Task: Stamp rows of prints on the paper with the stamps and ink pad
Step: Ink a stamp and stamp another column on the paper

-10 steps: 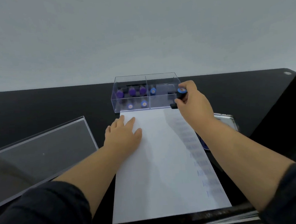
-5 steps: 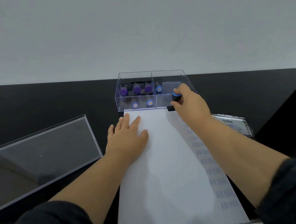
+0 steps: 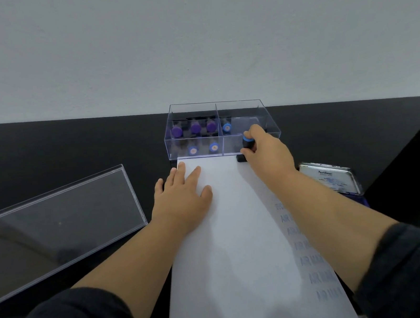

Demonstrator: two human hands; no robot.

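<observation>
A white sheet of paper (image 3: pixel 234 231) lies lengthwise on the black table, with a column of faint blue "AIR MAIL" prints (image 3: pixel 310 258) along its right side. My right hand (image 3: pixel 266 155) grips a black stamp with a blue-ringed top (image 3: pixel 248 142), its base down at the paper's far right corner. My left hand (image 3: pixel 182 198) lies flat with straight fingers on the paper's far left part. The open ink pad (image 3: pixel 329 180) sits to the right of the paper, partly behind my right forearm.
A clear plastic box (image 3: pixel 271 123) stands at the far end of the paper and holds several purple-topped and blue-topped stamps (image 3: pixel 195 128). Its clear lid (image 3: pixel 59 224) lies on the table to the left. A pale wall rises behind the table.
The view has tilted and shifted, showing more of the ink pad and prints. My right hand keeps the stamp at the paper's far right corner. The left hand stays flat on the paper.
</observation>
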